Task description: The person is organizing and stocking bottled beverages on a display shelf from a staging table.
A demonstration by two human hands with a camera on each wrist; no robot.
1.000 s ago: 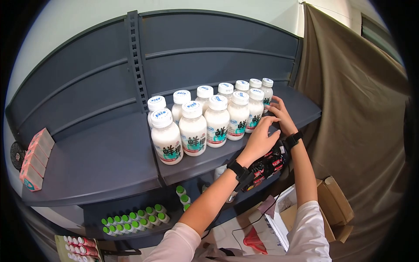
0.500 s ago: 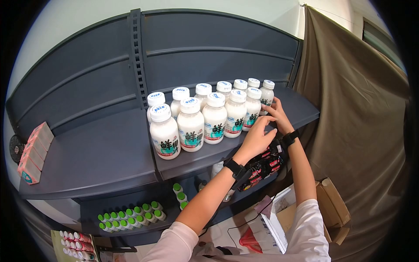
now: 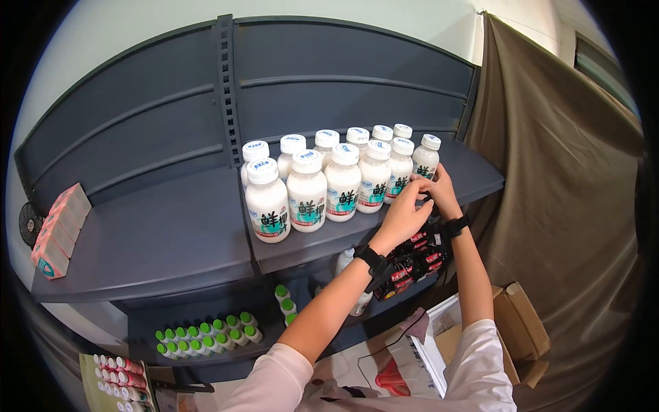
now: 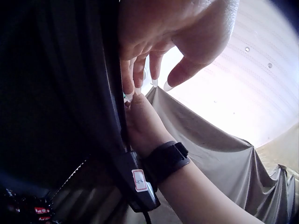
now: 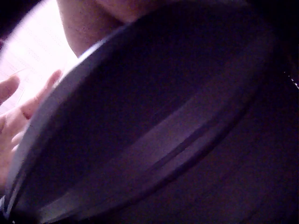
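Note:
White-capped bottles of milky drink (image 3: 268, 209) stand in two rows along the upper shelf (image 3: 165, 226). At the right end of the front row, my right hand (image 3: 443, 192) holds one such bottle (image 3: 426, 159) by its lower part, and the bottle stands upright. My left hand (image 3: 406, 214) hovers at the shelf's front edge, its fingers extended towards the right hand and overlapping it in the head view. From the left wrist, the left fingers (image 4: 155, 70) hang loosely with nothing between them. The shelf's dark underside (image 5: 154, 121) fills most of the right wrist view.
Pink boxes (image 3: 60, 233) and a small black fan (image 3: 30, 223) sit at the shelf's left end. Below are green-capped bottles (image 3: 206, 336) and black-and-red packs (image 3: 412, 268). A brown curtain (image 3: 556, 206) hangs on the right, above an open cardboard box (image 3: 525, 329).
The right hand has brought the end bottle from the back row's line forward to the front row's end. The left hand stays beside it. The head view has shifted slightly.

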